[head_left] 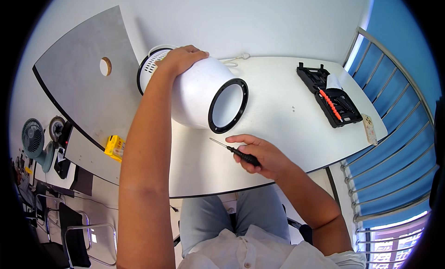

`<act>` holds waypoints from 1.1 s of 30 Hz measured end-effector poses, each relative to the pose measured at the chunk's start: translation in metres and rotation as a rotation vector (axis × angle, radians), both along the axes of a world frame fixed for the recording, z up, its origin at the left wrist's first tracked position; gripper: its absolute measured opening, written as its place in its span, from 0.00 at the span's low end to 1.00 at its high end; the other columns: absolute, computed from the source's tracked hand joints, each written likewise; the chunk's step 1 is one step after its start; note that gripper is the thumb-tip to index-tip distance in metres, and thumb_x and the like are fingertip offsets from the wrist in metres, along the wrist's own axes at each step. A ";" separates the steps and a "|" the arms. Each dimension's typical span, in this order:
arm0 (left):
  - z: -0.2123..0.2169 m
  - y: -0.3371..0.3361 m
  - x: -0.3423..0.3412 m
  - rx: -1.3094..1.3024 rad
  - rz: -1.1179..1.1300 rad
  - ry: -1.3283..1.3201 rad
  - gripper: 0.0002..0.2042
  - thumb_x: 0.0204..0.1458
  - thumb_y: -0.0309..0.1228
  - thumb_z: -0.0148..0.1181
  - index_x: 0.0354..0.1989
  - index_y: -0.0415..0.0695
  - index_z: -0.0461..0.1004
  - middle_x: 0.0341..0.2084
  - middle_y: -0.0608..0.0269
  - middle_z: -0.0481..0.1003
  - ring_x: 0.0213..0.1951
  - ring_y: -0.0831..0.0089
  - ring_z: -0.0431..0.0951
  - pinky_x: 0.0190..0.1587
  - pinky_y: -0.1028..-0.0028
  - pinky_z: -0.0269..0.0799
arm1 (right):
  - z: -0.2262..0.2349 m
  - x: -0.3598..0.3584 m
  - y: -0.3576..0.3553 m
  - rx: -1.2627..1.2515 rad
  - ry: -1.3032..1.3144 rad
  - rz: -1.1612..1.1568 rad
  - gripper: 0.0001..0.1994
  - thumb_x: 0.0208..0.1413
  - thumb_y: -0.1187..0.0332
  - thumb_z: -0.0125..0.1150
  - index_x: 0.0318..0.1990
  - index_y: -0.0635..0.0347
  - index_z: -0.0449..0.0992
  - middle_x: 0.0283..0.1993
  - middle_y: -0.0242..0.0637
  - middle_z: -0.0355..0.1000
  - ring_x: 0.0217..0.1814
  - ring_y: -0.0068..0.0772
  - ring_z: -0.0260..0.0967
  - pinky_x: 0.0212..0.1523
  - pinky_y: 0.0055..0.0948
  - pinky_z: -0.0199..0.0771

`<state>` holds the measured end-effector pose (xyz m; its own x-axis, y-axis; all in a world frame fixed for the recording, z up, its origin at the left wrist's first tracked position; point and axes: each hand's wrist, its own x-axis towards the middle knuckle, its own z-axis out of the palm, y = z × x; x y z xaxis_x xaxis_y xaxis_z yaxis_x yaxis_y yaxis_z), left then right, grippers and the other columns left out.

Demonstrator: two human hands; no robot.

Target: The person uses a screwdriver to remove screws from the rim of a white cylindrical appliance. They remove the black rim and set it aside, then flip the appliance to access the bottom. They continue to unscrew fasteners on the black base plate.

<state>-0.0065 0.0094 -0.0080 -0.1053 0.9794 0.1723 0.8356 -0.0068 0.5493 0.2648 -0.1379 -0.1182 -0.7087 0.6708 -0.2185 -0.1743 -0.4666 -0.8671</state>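
White housing [197, 90] on pale table [278, 134] beside railing [371, 218]

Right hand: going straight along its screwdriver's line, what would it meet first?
The screwdriver would probably meet the lower side of the white appliance first; depth is unclear, so it might slip past toward the left forearm.

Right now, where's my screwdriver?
In the head view, the screwdriver is just below centre, in your right hand, its tip pointing up-left below the black rim of the white appliance.
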 end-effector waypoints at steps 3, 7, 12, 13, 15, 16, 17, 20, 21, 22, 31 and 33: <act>0.000 -0.001 0.001 -0.002 0.006 -0.005 0.29 0.46 0.53 0.56 0.52 0.46 0.73 0.46 0.53 0.76 0.47 0.62 0.75 0.52 0.66 0.66 | -0.011 -0.008 -0.007 0.016 -0.024 -0.118 0.15 0.58 0.71 0.48 0.51 0.68 0.67 0.29 0.33 0.65 0.17 0.16 0.53 0.15 0.19 0.48; -0.001 -0.003 0.000 0.011 0.011 0.018 0.29 0.46 0.54 0.56 0.52 0.46 0.73 0.46 0.53 0.76 0.47 0.62 0.75 0.53 0.66 0.66 | -0.016 0.000 -0.018 -0.070 0.055 -0.344 0.11 0.57 0.72 0.48 0.45 0.67 0.67 0.28 0.33 0.64 0.16 0.18 0.53 0.15 0.19 0.49; 0.001 -0.002 0.001 -0.007 -0.006 0.006 0.30 0.46 0.55 0.56 0.53 0.47 0.73 0.47 0.53 0.75 0.48 0.62 0.75 0.53 0.66 0.66 | -0.024 0.004 -0.015 -0.143 0.245 -0.396 0.16 0.50 0.78 0.46 0.48 0.66 0.67 0.30 0.35 0.65 0.23 0.21 0.59 0.23 0.20 0.58; 0.000 -0.002 -0.001 -0.004 -0.003 0.008 0.30 0.46 0.55 0.55 0.53 0.47 0.73 0.47 0.53 0.75 0.48 0.62 0.75 0.53 0.66 0.66 | -0.018 0.001 -0.017 -0.108 0.311 -0.464 0.17 0.50 0.78 0.46 0.50 0.65 0.67 0.31 0.35 0.66 0.24 0.22 0.60 0.24 0.20 0.59; 0.000 -0.003 -0.001 0.004 -0.004 0.010 0.31 0.46 0.55 0.55 0.53 0.47 0.73 0.47 0.53 0.75 0.48 0.61 0.75 0.53 0.66 0.66 | 0.001 0.002 -0.024 -0.033 0.456 -0.592 0.24 0.49 0.80 0.46 0.57 0.61 0.64 0.30 0.35 0.65 0.22 0.24 0.60 0.24 0.21 0.61; 0.000 -0.003 -0.001 0.005 -0.003 0.010 0.31 0.46 0.55 0.55 0.53 0.46 0.73 0.47 0.53 0.75 0.48 0.61 0.75 0.53 0.66 0.66 | 0.000 0.006 -0.025 0.040 0.494 -0.544 0.24 0.51 0.79 0.47 0.59 0.60 0.63 0.29 0.34 0.65 0.20 0.23 0.59 0.23 0.21 0.61; 0.000 -0.004 0.000 0.006 -0.001 0.007 0.31 0.45 0.55 0.55 0.53 0.46 0.73 0.47 0.53 0.75 0.48 0.61 0.75 0.53 0.66 0.66 | -0.001 0.011 -0.026 0.113 0.530 -0.495 0.24 0.53 0.78 0.47 0.60 0.58 0.62 0.28 0.34 0.64 0.19 0.23 0.58 0.22 0.22 0.61; 0.002 -0.004 0.001 -0.015 0.004 0.023 0.31 0.44 0.57 0.54 0.53 0.49 0.73 0.49 0.55 0.75 0.52 0.58 0.71 0.56 0.55 0.53 | -0.009 0.009 -0.028 0.392 -0.138 -0.328 0.21 0.60 0.69 0.50 0.61 0.58 0.61 0.25 0.31 0.67 0.19 0.19 0.58 0.22 0.23 0.60; 0.002 -0.001 -0.002 -0.028 0.008 0.035 0.32 0.43 0.59 0.54 0.53 0.52 0.74 0.51 0.58 0.74 0.57 0.56 0.68 0.58 0.44 0.41 | -0.028 0.004 -0.023 0.697 -0.348 -0.371 0.18 0.60 0.65 0.53 0.57 0.59 0.65 0.25 0.31 0.67 0.19 0.22 0.59 0.24 0.26 0.62; 0.001 -0.001 -0.003 -0.043 0.013 0.041 0.32 0.42 0.61 0.53 0.53 0.55 0.74 0.54 0.61 0.73 0.61 0.54 0.64 0.61 0.32 0.29 | -0.033 0.000 -0.024 0.743 -0.455 -0.399 0.15 0.60 0.64 0.54 0.52 0.59 0.68 0.24 0.32 0.68 0.19 0.25 0.61 0.25 0.28 0.63; -0.001 -0.005 -0.002 -0.027 0.020 0.007 0.32 0.42 0.61 0.53 0.53 0.54 0.74 0.53 0.60 0.73 0.60 0.53 0.65 0.60 0.33 0.31 | -0.030 -0.015 -0.028 0.980 -0.728 -0.538 0.08 0.56 0.64 0.56 0.37 0.58 0.74 0.23 0.38 0.72 0.22 0.40 0.69 0.26 0.35 0.66; -0.001 -0.004 -0.003 -0.026 0.005 0.009 0.32 0.42 0.61 0.53 0.53 0.54 0.74 0.53 0.60 0.73 0.60 0.53 0.65 0.60 0.34 0.31 | -0.031 -0.017 -0.028 1.008 -0.738 -0.547 0.08 0.55 0.64 0.57 0.37 0.58 0.74 0.23 0.38 0.72 0.22 0.40 0.69 0.25 0.35 0.66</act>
<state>-0.0091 0.0049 -0.0087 -0.1087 0.9830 0.1479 0.8403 0.0114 0.5421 0.2482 -0.1658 -0.1495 -0.2360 0.9177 0.3197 0.5172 0.3971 -0.7582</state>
